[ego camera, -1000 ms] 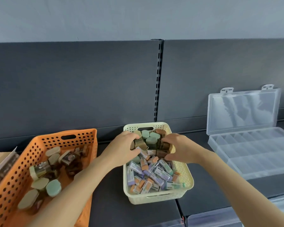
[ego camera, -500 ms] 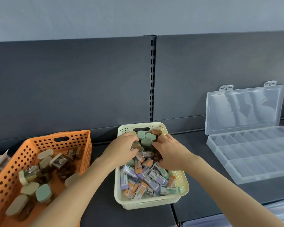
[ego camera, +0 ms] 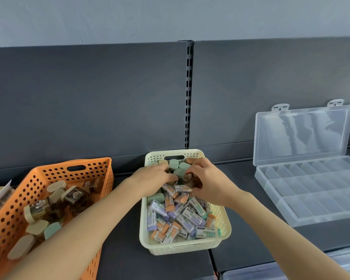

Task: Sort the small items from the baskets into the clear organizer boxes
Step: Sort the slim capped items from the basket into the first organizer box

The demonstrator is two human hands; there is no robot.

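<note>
Both forearms reach into the cream basket (ego camera: 182, 248), over wrapped erasers (ego camera: 182, 217) whose print is too small to read. At its far end the left hand (ego camera: 154, 178) curls among capped pieces (ego camera: 174, 164), its grasp unclear. The right hand (ego camera: 206, 178) pinches a brown piece (ego camera: 196, 181). The clear organizer box (ego camera: 311, 199) lies open to the right.

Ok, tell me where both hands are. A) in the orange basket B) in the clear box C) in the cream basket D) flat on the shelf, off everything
C: the left hand and the right hand both reach into the far end of the cream basket, while the orange basket and the clear box go untouched.
</note>
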